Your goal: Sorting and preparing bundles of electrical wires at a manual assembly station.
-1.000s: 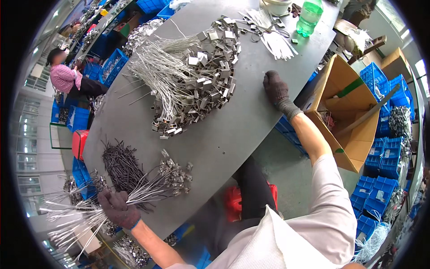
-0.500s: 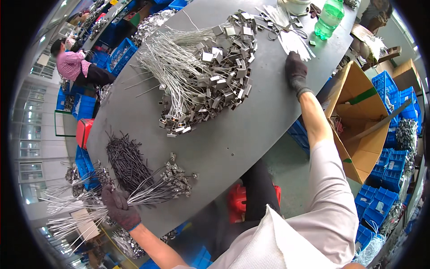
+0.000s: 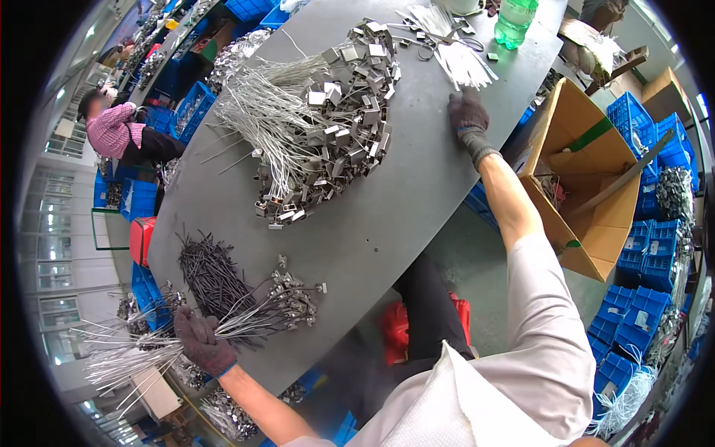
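My left hand (image 3: 203, 343), in a dark knitted glove, is closed around a bundle of thin silvery-white wires (image 3: 246, 322). Small metal fittings (image 3: 292, 299) fan out at the bundle's right end over the table, while loose wire ends spread past the table's left edge. Just beyond the bundle lies a heap of short black tubes (image 3: 212, 272). My right hand (image 3: 469, 121), gloved too, reaches forward to the near ends of white thin strips (image 3: 463, 63). Its thumb and fingers look apart; the fingertips are partly hidden. Scissors (image 3: 439, 41) lie across the strips.
A big pile of wires with metal blocks (image 3: 328, 123) covers the far middle of the grey table (image 3: 335, 276). A green bottle (image 3: 515, 22) stands at the far right. Beside the table are an open cardboard box (image 3: 588, 179) and blue crates (image 3: 633, 316). Another person (image 3: 115, 130) sits far left.
The view has shifted, so the table things appear further left and up. My right hand stays by the strips, its fingers more spread. My left hand keeps hold of the wire bundle.
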